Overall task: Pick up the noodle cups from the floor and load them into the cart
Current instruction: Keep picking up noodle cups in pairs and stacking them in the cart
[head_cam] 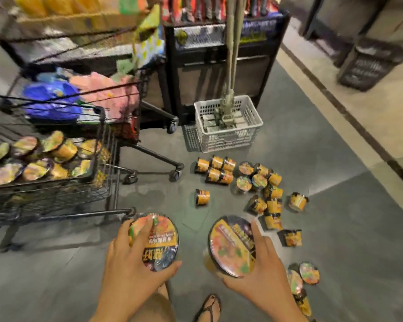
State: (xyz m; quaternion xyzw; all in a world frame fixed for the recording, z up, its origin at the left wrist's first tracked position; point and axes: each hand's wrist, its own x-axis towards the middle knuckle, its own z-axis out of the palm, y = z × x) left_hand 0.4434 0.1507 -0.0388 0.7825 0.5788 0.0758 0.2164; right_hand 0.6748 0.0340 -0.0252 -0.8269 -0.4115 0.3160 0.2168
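Fingers (144, 233) of the left hand (130, 259) are spread wide and bent round a big round noodle cup with a black rim (163, 242). The thumb hooks its near edge. The lid faces up and shows red and green food and big yellow letters.

Fingers (258, 235) of the right hand (263, 270) grip a second big noodle cup with an orange and yellow lid (230, 247). The long fingers lie on the right side of its lid and the thumb is at the near edge. This lid tips toward the left hand and also has a black rim. The 2 held cups sit side by side above the grey tiled floor (335, 240) and do not touch.

Past the right fingers, a pile of small orange and black noodle cups (254, 182) lies on the floor, many on their sides. 1 lone small cup (202, 197) lies past the gap between the 2 hands. A few more cups (308, 273) lie just right of the right wrist.

Left of the left fingers and farther off stands a black wire cart (107, 177). Many loaded noodle cups (33, 168) fill its top basket, lids up or tipped.
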